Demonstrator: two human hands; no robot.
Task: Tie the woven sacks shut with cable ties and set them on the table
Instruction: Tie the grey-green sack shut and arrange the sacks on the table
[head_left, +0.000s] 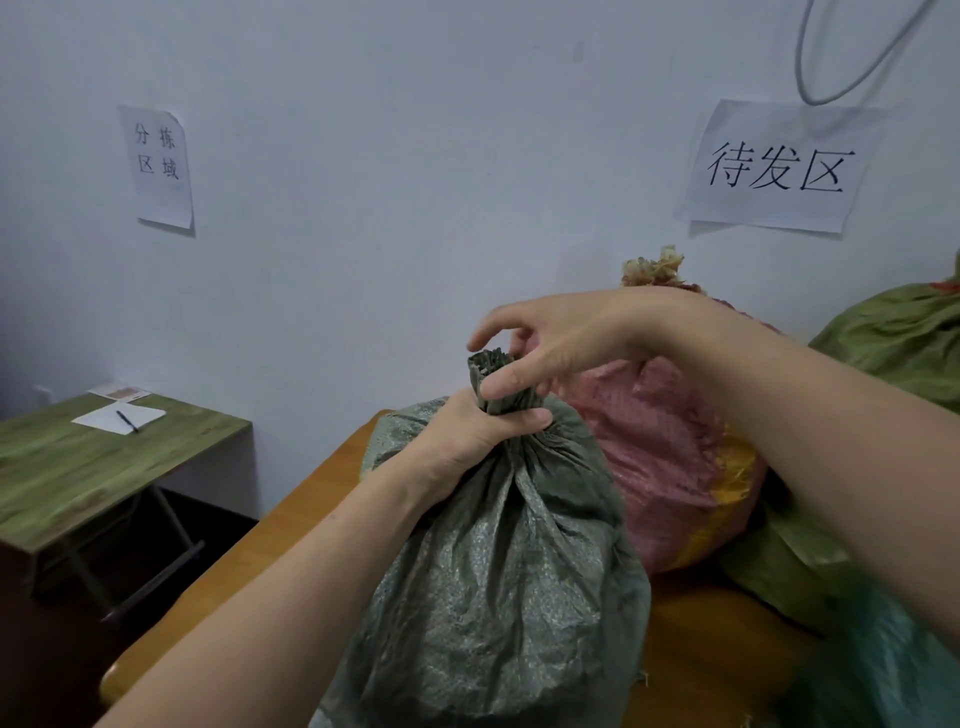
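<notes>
the left hand (483, 431) grips the gathered neck of the grey-green sack (493, 597), standing on the orange table (306, 509). the right hand (571, 338) curves loosely over the neck's tip; whether it pinches is unclear.

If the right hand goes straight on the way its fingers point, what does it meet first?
The bunched neck of the grey-green sack, gripped just below by the left hand. The right hand points left, fingers arched over it; depth is unclear.
</notes>
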